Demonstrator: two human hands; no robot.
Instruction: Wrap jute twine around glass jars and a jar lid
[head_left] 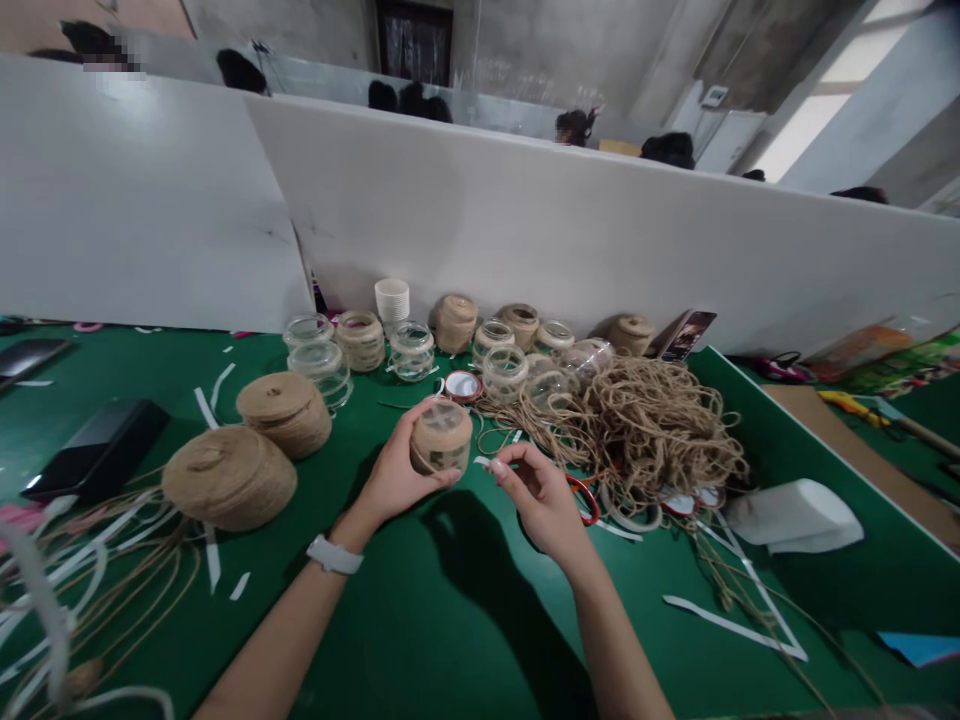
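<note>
My left hand (401, 470) is wrapped round a glass jar (444, 437) that has jute twine wound about it. The jar is tilted, with a clear glass end facing up and some bare glass showing low on its side. To the right of the jar, my right hand (536, 490) pinches a small piece of white tape (484, 462) between thumb and fingertips, apart from the jar. Behind my right hand lie the red-handled scissors (583, 500), partly hidden. A roll of tape (463, 386) rests just beyond the jar.
Two balls of jute twine (229, 480) sit at left, near a black box (97, 452). Several glass jars (411, 350), some twine-wrapped, line the white partition (487, 210). A tangled twine heap (660, 425) lies at right, near a white roll (799, 515) and a leaning phone (688, 335).
</note>
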